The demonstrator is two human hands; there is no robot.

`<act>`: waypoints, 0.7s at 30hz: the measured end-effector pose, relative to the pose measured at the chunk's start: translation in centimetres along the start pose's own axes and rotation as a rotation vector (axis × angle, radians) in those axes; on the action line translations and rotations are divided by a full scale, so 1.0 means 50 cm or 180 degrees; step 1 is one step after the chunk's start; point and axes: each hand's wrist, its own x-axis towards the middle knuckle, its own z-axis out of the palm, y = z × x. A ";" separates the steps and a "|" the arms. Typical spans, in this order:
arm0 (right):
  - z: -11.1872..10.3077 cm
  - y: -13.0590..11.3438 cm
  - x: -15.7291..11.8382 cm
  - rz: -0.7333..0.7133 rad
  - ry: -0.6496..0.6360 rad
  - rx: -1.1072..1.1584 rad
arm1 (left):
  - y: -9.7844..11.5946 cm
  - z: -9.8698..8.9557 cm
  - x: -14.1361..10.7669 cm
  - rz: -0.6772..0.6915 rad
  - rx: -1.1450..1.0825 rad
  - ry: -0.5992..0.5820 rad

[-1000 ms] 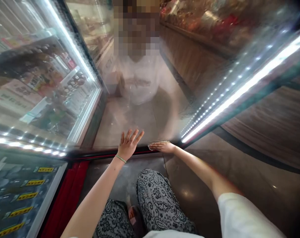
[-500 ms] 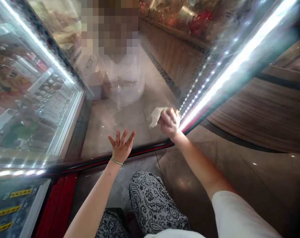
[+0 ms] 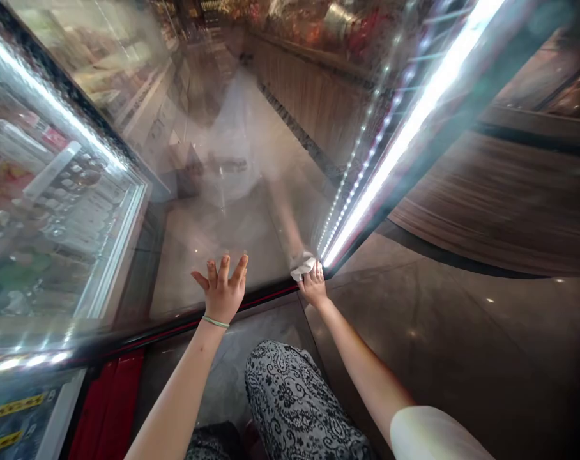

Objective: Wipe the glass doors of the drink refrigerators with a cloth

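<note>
Polished tile floor [image 3: 443,358]; shelved packaged goods [image 3: 45,211]

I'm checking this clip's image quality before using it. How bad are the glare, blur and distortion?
In the head view, the LED strip blooms into harsh white glare; the display case glass looks hazy with reflections, softening the shelved goods; the wide lens bends the edges; the left hand, right hand and white cloth stay fairly sharp.

hands [image 3: 220,291] [image 3: 313,285]: 2 | white cloth [image 3: 303,268]: 1 | wristband [image 3: 216,322]: 1 | glass door [image 3: 213,217]: 1 | LED strips [image 3: 414,121] [image 3: 45,96]: 2
</note>
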 end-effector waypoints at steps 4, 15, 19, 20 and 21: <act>-0.031 0.005 0.121 0.0309 0.0459 0.0046 | 0.002 -0.013 0.003 0.0016 -0.0092 -0.0068; 0.014 -0.023 0.014 0.1218 0.0817 0.0658 | -0.010 -0.019 -0.016 -0.0118 -0.0252 -0.0561; 0.053 -0.077 -0.056 0.1566 0.1094 0.0622 | -0.033 -0.037 -0.034 0.0200 0.0093 -0.0590; 0.059 -0.084 -0.054 0.1675 0.1204 0.0614 | -0.039 -0.043 -0.039 0.0266 0.0184 -0.0580; 0.064 -0.089 -0.046 0.1777 0.1313 0.0614 | -0.047 -0.049 -0.045 0.0314 0.0237 -0.0588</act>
